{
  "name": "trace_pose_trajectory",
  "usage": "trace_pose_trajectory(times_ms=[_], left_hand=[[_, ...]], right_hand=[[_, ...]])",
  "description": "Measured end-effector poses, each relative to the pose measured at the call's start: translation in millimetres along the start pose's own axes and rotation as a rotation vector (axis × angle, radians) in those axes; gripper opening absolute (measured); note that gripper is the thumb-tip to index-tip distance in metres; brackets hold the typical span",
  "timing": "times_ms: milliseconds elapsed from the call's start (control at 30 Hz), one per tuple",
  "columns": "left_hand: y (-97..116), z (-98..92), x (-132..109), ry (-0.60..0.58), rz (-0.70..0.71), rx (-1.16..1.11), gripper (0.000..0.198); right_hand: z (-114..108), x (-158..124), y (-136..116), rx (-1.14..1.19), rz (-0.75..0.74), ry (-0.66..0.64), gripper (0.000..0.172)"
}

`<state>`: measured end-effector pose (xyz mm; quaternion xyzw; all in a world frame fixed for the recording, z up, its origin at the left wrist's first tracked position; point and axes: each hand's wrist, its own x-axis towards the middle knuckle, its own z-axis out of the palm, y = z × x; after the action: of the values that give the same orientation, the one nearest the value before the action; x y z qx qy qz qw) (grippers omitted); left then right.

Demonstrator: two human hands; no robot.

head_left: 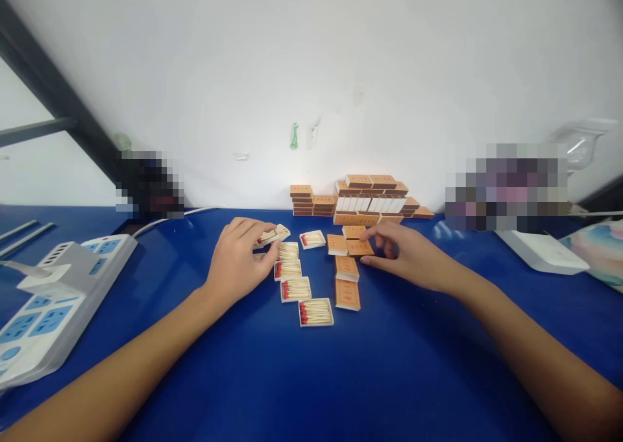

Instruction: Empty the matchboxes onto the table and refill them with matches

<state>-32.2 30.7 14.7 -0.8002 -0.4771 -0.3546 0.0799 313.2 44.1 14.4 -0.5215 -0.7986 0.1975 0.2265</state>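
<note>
My left hand (242,252) is closed, thumb and fingers round a white matchbox tray (281,232) of matches. Below and beside it lie more open trays of red-tipped matches, among them one tray (287,269) and, nearest me, another tray (316,312). My right hand (406,250) has thumb and index finger at the right end of an orange matchbox sleeve (357,248), its other fingers curled. Next to that sleeve are several more orange sleeves, including one (347,294) at the near end of the column. A separate tray (312,239) sits between the hands.
Orange matchboxes (370,181) are stacked against the white wall (311,72), with a lower stack (302,202) to their left. A white power strip (63,319) with a plug lies on the blue table (311,390) at left. At right rests a white box-like object (545,254).
</note>
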Motion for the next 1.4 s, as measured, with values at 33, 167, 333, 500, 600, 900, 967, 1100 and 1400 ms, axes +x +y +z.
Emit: trace_pose_trajectory(times_ms=[33, 167, 333, 500, 600, 900, 967, 1100, 1400], left_hand=[[0, 0.1, 0, 0.000, 0.001, -0.001, 0.019], [-1, 0.5, 0, -0.006, 0.003, -0.003, 0.019], [-1, 0.4, 0, -0.015, -0.015, 0.005, 0.019], [0, 0.0, 0, -0.019, -0.013, 0.000, 0.019], [1, 0.2, 0, -0.022, -0.013, -0.004, 0.019], [2, -0.2, 0, -0.015, 0.007, -0.009, 0.019], [2, 0.1, 0, -0.017, 0.010, -0.013, 0.019], [2, 0.8, -1, -0.010, 0.004, -0.023, 0.019], [1, 1.7, -1, -0.008, 0.016, -0.019, 0.019]], right_hand=[[0, 0, 0, 0.001, 0.008, -0.005, 0.037], [1, -1, 0, 0.001, 0.050, -0.035, 0.043], [-12, -2, 2, 0.011, 0.075, -0.107, 0.042], [-59, -10, 35, 0.027, 0.221, -0.028, 0.058], [-84, -14, 68, -0.122, 0.424, 0.166, 0.061], [-59, 6, 112, -0.384, 0.486, 0.330, 0.032], [-53, 9, 112, -0.385, 0.461, 0.356, 0.040], [-47, 9, 113, -0.375, 0.455, 0.427, 0.049], [-33, 12, 113, -0.426, 0.515, 0.507, 0.045]])
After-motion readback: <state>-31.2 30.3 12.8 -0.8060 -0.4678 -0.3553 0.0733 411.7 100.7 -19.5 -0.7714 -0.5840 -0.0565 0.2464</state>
